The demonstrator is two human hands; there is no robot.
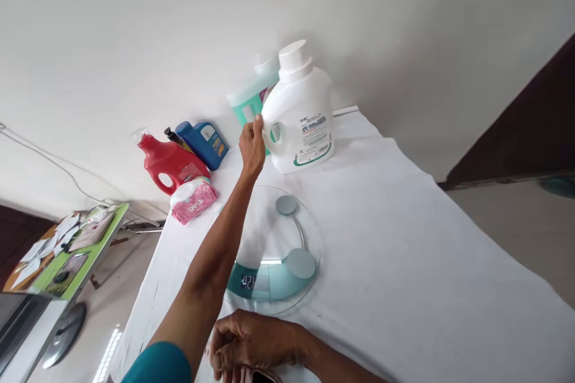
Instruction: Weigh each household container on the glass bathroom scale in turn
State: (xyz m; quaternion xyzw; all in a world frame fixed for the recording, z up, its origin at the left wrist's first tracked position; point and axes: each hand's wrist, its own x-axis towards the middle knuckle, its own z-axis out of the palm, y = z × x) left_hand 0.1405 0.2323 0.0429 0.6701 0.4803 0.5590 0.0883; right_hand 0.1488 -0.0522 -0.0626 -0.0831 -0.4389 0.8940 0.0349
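My left hand [252, 146] reaches far across the table, its fingers closed at the handle of a white laundry detergent bottle [299, 116] with a white cap. Part of the grip is hidden. Behind that bottle is a pale green bottle [247, 99], partly covered and blurred. Under my left forearm lies a round glass scale [269, 221] with digits on its display [248, 282]. Near the bottom edge, my right hand [251, 341] rests with curled fingers beside the scale's near rim. A dark object with a pinkish edge [263, 376] shows just below it, cut off by the frame.
Left of the scale stand a red detergent bottle [168, 158], a blue bottle [206, 142], a dark-capped bottle [176, 138] and a pink wipes pack [195, 200]. White cloth [381, 239] covers the table, against a wall. A green-edged desk [96, 251] with papers is at left.
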